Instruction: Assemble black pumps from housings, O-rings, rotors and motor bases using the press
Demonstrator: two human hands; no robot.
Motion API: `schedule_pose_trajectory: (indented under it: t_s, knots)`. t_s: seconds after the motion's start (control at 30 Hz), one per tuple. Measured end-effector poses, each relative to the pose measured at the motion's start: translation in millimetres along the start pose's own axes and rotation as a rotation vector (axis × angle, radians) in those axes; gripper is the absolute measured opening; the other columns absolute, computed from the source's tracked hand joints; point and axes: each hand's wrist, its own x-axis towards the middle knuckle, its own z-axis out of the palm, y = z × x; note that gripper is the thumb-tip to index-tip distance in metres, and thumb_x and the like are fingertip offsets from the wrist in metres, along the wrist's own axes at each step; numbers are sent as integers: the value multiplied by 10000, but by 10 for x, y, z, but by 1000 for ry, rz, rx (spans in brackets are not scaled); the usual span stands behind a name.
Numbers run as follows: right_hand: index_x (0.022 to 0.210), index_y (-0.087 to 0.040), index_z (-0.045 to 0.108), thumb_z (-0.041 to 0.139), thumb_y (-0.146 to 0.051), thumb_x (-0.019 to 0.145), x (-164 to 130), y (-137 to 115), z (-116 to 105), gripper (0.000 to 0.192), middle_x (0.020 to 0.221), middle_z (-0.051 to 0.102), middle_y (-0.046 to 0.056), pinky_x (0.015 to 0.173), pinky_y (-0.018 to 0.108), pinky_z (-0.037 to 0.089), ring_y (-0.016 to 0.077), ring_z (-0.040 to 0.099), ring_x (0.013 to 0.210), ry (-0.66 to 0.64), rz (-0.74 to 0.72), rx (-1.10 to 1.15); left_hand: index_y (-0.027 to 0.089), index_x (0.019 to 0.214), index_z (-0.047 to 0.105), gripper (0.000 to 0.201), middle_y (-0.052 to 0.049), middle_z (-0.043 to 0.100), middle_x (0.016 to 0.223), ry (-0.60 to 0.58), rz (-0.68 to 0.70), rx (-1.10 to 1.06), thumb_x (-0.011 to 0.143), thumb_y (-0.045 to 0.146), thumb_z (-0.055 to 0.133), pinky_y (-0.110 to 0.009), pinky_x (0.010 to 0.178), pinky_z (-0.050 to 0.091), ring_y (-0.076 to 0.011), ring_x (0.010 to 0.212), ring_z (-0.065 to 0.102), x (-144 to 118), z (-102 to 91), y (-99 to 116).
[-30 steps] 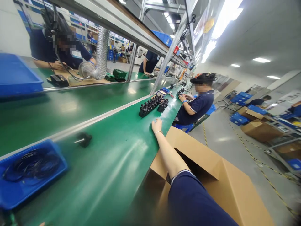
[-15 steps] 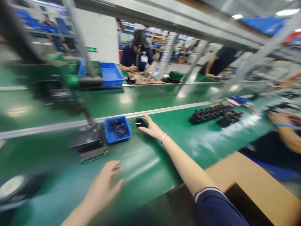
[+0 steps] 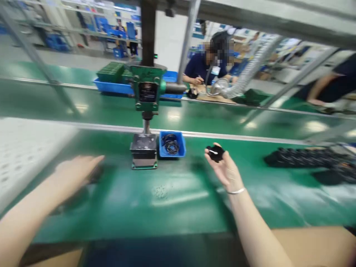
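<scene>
My right hand (image 3: 226, 170) is raised over the green mat, palm up, its fingers curled around a small black part (image 3: 218, 154) with a short white piece on it. Motion smears my left hand (image 3: 75, 168) at the left of the bench. It reaches over a dark, blurred object (image 3: 96, 173), and whether it grips this cannot be made out. Between the hands stands a green bench press (image 3: 147, 91) above a dark metal block (image 3: 144, 146). Beside the block, a blue tray (image 3: 180, 154) holds coiled black cables or rings (image 3: 171, 144).
A row of black parts (image 3: 300, 157) lies on the right of the bench. A white perforated panel (image 3: 25, 148) is at far left. Across the bench, a person (image 3: 205, 66) works near a flexible duct (image 3: 256, 66). Cardboard (image 3: 314, 241) sits at the lower right.
My view has swung left. The black part, which my right hand was reaching to at the back of the mat, is now lifted in that hand. My left hand has moved out leftward.
</scene>
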Motion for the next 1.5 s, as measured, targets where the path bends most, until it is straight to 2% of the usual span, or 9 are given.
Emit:
schedule_pose_trajectory:
  t_s: [0.1,0.23,0.33,0.47,0.63,0.77,0.87,1.03,1.5]
  knots:
    - [1205,-251,648,686,-591,832,-124,66,214,506,1241,666,58,1065,369,534,180,681,1092,-94,84,137,304,1393,506,490,-38,688,1218,18,92,-102,928,454,466,-558,966,518,-330,1129,641,114,178,99]
    - [1253,-219,620,636,-534,897,-222,188,456,476,1290,650,78,1107,369,505,186,661,1153,-194,164,214,315,1449,441,673,-70,651,1305,-6,203,-277,848,556,624,-483,993,526,-324,1178,627,224,377,752]
    - [1255,-196,618,671,-467,893,-290,250,614,455,1305,649,87,1151,405,463,223,645,1198,-245,197,231,293,1459,406,667,-87,584,1406,-23,235,-451,870,505,638,-444,1041,506,-296,1269,580,310,489,1284]
    - [1195,-182,622,703,-501,862,-336,305,794,468,1301,651,105,1118,414,493,260,647,1200,-306,268,225,272,1456,376,671,-117,529,1454,33,246,-693,871,436,663,-489,1122,438,-292,1342,518,399,640,1645]
    - [970,-234,610,728,-492,838,-364,372,1017,313,1123,709,49,933,436,589,262,697,1090,-313,284,38,257,1468,310,754,-143,553,1390,53,151,-1093,841,361,716,-496,1107,459,-279,1305,553,380,805,1734]
    - [913,-237,648,770,-449,807,-376,438,1185,267,1060,690,18,946,363,543,188,672,1017,-348,130,-232,248,1481,263,880,-128,574,1337,36,105,-1313,776,305,786,-456,1090,485,-261,1266,585,365,849,1755]
    - [907,-224,675,764,-434,812,-400,476,1294,247,1071,665,34,981,333,499,173,625,1046,-417,27,-413,254,1487,271,920,-122,576,1335,31,64,-1332,746,316,813,-477,1094,483,-276,1260,591,368,865,1749]
    - [923,-233,670,747,-412,827,-452,569,1389,217,1105,624,49,994,354,498,189,603,1093,-519,9,-493,269,1498,280,935,-143,490,1471,47,38,-1311,739,335,822,-487,1111,472,-310,1332,533,359,898,1736]
    - [1045,-314,667,756,-290,831,-609,494,1320,233,1275,538,74,1076,489,442,264,523,1232,-620,-258,-861,260,1448,357,831,-126,562,1377,92,67,-1196,756,371,803,-466,1085,487,-297,1248,591,367,899,1738]
